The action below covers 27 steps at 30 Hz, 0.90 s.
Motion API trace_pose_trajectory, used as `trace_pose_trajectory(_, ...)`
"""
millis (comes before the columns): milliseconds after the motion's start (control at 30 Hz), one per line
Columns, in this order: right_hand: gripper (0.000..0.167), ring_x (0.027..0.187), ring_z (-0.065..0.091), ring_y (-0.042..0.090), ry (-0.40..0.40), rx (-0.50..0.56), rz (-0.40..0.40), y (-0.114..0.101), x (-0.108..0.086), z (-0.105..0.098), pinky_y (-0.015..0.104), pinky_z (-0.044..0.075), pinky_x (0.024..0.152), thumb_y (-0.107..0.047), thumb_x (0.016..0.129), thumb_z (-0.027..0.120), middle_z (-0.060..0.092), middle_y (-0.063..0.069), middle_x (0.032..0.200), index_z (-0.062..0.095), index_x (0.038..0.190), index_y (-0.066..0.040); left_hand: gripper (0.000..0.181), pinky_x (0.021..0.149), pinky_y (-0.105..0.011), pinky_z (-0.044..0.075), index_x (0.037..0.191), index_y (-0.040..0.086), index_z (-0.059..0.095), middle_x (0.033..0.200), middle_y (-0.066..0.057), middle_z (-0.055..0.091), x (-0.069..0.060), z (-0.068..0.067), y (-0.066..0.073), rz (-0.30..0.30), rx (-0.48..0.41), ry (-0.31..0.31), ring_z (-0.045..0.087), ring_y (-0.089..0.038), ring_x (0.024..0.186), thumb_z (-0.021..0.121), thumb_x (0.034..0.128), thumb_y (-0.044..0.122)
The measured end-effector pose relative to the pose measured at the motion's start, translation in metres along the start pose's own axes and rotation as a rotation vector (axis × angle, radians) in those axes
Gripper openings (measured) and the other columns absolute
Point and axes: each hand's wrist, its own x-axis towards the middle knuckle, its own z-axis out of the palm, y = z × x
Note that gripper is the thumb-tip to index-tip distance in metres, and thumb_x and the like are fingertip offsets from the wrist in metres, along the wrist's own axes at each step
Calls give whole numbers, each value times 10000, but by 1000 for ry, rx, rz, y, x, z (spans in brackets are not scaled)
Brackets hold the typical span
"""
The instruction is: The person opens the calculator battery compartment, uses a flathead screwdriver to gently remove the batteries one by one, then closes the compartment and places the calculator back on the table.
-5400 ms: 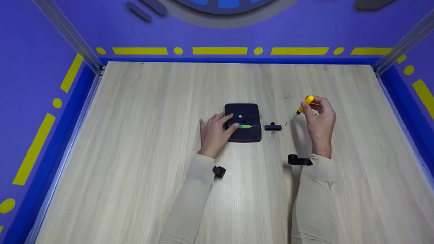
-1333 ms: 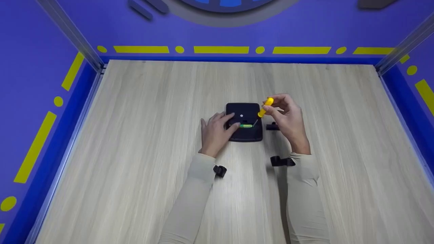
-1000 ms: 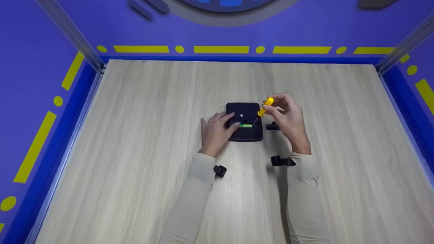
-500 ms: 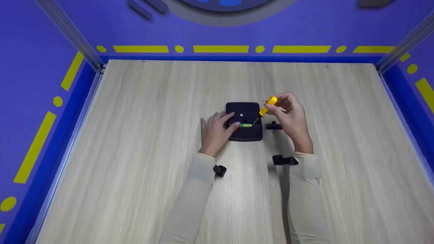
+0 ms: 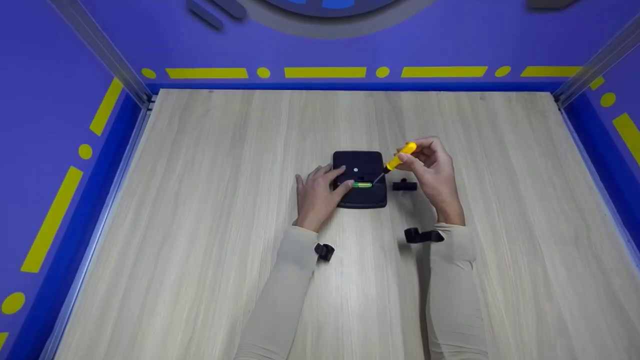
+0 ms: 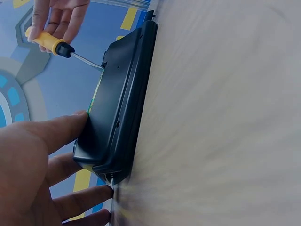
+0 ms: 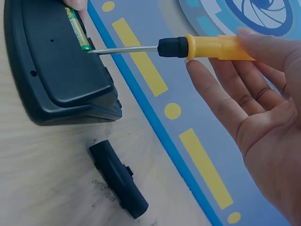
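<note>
A flat black device (image 5: 367, 197), probably a calculator lying back side up, has an open battery slot with a green and yellow battery (image 7: 78, 30) in it. My left hand (image 5: 318, 197) rests on the device's left part, fingers spread, with the thumb by the battery's left end. Between thumb and fingers, my right hand (image 5: 436, 179) holds a yellow-handled screwdriver (image 5: 400, 157). It slants down, its metal tip at the battery's right end in the right wrist view. The left end of the battery is hidden under the left thumb.
A small black battery cover (image 5: 404, 186) lies on the wood-grain table (image 5: 210, 210), just right of the device, under the right hand's side. Blue and purple panels with yellow marks (image 5: 325, 72) stand around the table.
Over several seconds the right hand has brought the screwdriver left from beyond the cover to the battery. Lately that hand has shifted slightly right, tilting the screwdriver lower. The left hand stays put.
</note>
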Motion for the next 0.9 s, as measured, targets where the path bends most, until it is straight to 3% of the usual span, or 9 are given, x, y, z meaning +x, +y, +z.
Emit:
trace_pose_trajectory(233, 296, 1039, 725, 330, 55, 99, 31, 10, -2, -7, 421, 635, 838, -7, 984, 749, 663, 317, 1189, 571, 1214, 51, 511, 1226, -736, 84, 1452, 214, 680, 1546, -117, 567, 0, 0, 1, 0, -3, -2, 444, -346, 1490, 682, 1026, 495)
trace_pose_trajectory(433, 281, 1059, 727, 355, 102, 219, 56, 20, -4, -15, 446, 633, 831, 50, 980, 727, 565, 463, 1243, 567, 1210, 54, 517, 1229, -730, 81, 1458, 224, 677, 1552, -109, 564, 1, 1, 0, -3, 0, -5, 435, -334, 1498, 684, 1022, 502)
trace_pose_trajectory(700, 246, 1010, 737, 319, 156, 356, 99, 29, -7, -19, 441, 642, 821, 110, 982, 683, 633, 363, 1210, 554, 1181, 44, 515, 1234, -721, 86, 1452, 224, 681, 1552, -109, 563, 2, 1, 1, -15, 6, -4, 443, -334, 1493, 687, 1020, 504)
trace_pose_trajectory(900, 247, 1002, 738, 310, 174, 396, 146, 31, -8, -22, 420, 647, 811, 108, 988, 676, 669, 305, 1187, 546, 1175, 13, 514, 1232, -725, 86, 1446, 215, 687, 1545, -113, 569, 1, 1, 1, -11, 0, 5, 453, -333, 1485, 691, 1017, 499)
